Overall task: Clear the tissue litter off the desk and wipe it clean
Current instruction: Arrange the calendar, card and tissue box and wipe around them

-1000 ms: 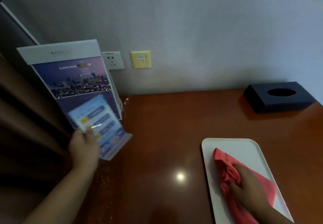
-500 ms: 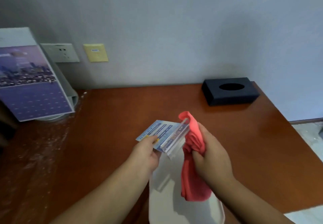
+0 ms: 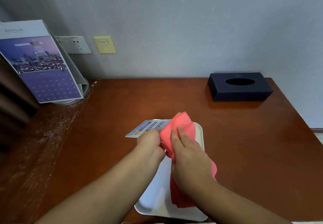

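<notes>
My right fingers (image 3: 181, 134) lie nearly straight over the red cloth (image 3: 183, 124), pressing it against the small printed card (image 3: 145, 127). My thumb is hidden, so I can't say whether it pinches from beneath. The rest of the cloth hangs under my right hand (image 3: 190, 155). My left hand (image 3: 150, 145) is curled round the card's near end and holds it above the white tray (image 3: 201, 136), which sits at the desk's (image 3: 122, 110) near edge.

I see no tissue litter on the desk, so I judge the clearing done and the wiping under way, with this card getting its turn. A black tissue box (image 3: 239, 87) stands at the far right corner and a large brochure stand (image 3: 40, 69) at the far left corner.

Next, I think, the card must be set down somewhere already clean. Then the cloth should go to the dull, streaky smears (image 3: 43, 145) along the left edge, with firm flat strokes.
</notes>
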Available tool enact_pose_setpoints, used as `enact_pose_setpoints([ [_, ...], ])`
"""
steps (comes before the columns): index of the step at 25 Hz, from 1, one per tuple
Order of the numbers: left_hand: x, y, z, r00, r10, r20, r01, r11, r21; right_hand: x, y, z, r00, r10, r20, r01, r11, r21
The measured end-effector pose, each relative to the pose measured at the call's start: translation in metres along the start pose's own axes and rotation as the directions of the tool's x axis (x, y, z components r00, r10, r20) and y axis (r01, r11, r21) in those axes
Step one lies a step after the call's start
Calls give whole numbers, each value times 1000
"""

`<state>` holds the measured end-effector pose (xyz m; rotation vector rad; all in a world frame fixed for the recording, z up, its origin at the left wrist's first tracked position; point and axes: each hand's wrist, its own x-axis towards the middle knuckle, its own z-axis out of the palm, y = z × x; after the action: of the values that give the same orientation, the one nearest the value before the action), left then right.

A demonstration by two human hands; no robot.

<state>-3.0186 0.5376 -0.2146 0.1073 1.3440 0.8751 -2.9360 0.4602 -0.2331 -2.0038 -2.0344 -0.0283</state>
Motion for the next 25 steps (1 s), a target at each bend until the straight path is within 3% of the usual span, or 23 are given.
enact_pose_setpoints([
  [3, -14, 4, 3, 998, -15, 66, 10, 996, 88, -12, -1, -6, 996, -91, 0, 91, 989, 114],
  [6, 1, 16, -6, 996, 57, 67, -57, 998, -3, -23, 22, -9, 963, -260, 65, 237, 940, 246],
  [9, 15, 29, -23, 968, 251, -8, -251, 968, 13, -28, 51, -19, 995, -98, 22, 83, 925, 370],
  [12, 8, 27, -36, 906, 419, 67, -419, 859, 294, -11, 64, -49, 991, 129, -29, -99, 868, 486],
  [14, 3, 23, -38, 900, 406, 160, -434, 795, 424, 9, 58, -66, 986, 62, -156, 7, 914, 405],
  [15, 0, 21, -37, 900, 388, 201, -436, 777, 454, 18, 50, -69, 982, -62, -178, 116, 944, 309],
  [17, -6, 19, -34, 889, 316, 331, -439, 792, 424, 27, 36, -53, 905, -421, -62, 425, 888, 172],
  [19, -14, 18, -34, 849, 223, 478, -432, 814, 388, 28, 27, -30, 808, -583, 85, 577, 812, 84],
  [20, -18, 19, -35, 836, 195, 512, -431, 812, 393, 28, 22, -23, 808, -580, 103, 578, 814, 54],
  [22, -18, 18, -41, 811, 210, 546, -483, 767, 422, 32, 14, -14, 855, -519, 3, 519, 855, 5],
  [25, -11, 17, -52, 696, 375, 613, -708, 502, 497, 51, -1, -13, 907, -402, -128, 406, 914, 11],
])
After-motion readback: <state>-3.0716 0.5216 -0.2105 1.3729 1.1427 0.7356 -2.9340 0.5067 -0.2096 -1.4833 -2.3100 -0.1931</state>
